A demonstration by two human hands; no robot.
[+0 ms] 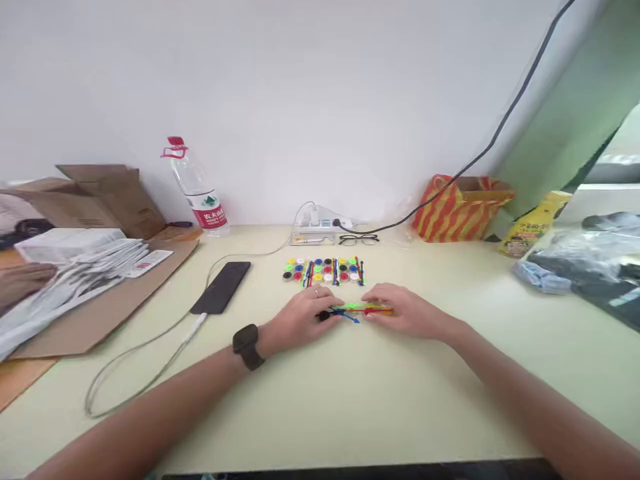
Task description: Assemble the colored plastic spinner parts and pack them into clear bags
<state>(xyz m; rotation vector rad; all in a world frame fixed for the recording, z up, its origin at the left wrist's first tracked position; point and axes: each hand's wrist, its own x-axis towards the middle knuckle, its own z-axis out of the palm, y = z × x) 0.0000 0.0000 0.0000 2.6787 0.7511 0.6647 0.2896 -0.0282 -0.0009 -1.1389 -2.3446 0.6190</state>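
Note:
My left hand (311, 316) rests low on the table, its thumb and fingers curled round a small black disc (324, 315). Just beyond those fingertips lies a blue plastic arrow (351, 318), pointing to the right. My right hand (400, 311) pinches a red plastic arrow (369, 311) between thumb and fingers, with green and yellow strips right beside it. Overlap among these thin pieces hides where each one ends. Farther back, rows of coloured discs (327, 269) lie in groups, with bundles of coloured arrows (336, 272) set upright between them.
A black phone (221, 287) on a white cable lies to the left. Behind are a large water bottle (203, 193), a power strip (320, 230), eyeglasses (359, 239) and a striped bag (450, 213). Cardboard (90, 313) and another person's hand (25, 283) are far left.

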